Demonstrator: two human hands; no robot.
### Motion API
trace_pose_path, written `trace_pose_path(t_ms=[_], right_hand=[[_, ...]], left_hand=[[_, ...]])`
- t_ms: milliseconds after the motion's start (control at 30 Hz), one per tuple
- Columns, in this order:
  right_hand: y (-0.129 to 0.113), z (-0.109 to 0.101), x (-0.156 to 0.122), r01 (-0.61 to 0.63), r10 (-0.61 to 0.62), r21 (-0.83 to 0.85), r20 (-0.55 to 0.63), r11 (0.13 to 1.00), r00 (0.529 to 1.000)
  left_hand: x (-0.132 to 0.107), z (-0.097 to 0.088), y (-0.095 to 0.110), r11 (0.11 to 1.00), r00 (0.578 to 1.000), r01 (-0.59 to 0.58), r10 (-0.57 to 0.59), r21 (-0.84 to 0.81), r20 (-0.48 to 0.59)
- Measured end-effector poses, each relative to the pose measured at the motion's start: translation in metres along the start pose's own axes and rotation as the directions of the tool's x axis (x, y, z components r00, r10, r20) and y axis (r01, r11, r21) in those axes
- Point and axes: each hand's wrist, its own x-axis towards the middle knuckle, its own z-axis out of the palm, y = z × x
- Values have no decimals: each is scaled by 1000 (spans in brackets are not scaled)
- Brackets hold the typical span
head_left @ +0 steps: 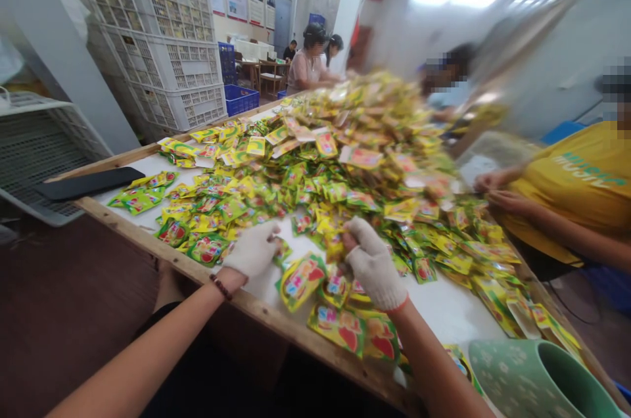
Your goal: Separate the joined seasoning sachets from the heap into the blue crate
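Small shiny yellow-green printed packets (302,281) with red fruit pictures lie all over the white tabletop in front of me. My left hand (251,252), in a white glove with bare fingertips, has its fingers closed at the edge of a small packet (282,251). Opposite it, my right hand (373,265) wears a similar glove. Its fingers are curled in against a yellow packet (336,242), partly hidden by the hand. Between and below the hands, several larger-looking packets (338,326) lie face up near the wooden edge.
A tall heap of packets (374,109) rises at the table's far end. A black phone-like slab (91,183) rests at the left corner, a green patterned container (522,372) at the right. White crates (192,69) are stacked left. A co-worker in a yellow shirt (576,188) handles something at right.
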Motion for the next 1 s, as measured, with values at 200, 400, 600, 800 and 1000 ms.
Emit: trace_pose_path(t_ms=[200, 400, 600, 800, 1000], right_hand=[[1, 13, 1, 92, -82, -63, 147, 994, 986], [-6, 7, 3, 161, -99, -250, 241, 955, 965], [-10, 4, 2, 211, -127, -327, 260, 921, 957], [-5, 10, -1, 200, -193, -193, 52, 961, 980], [-5, 9, 6, -56, 34, 111, 191, 992, 981]], left_hand=[[-20, -8, 23, 816, 985, -168, 124, -553, -118], [-42, -13, 53, 643, 987, -143, 144, -753, -65], [-42, -10, 56, 579, 985, 30, 119, -815, 122], [-41, -14, 65, 574, 986, 28, 120, -819, 118], [-39, -2, 73, 618, 994, -68, 112, -783, 3]])
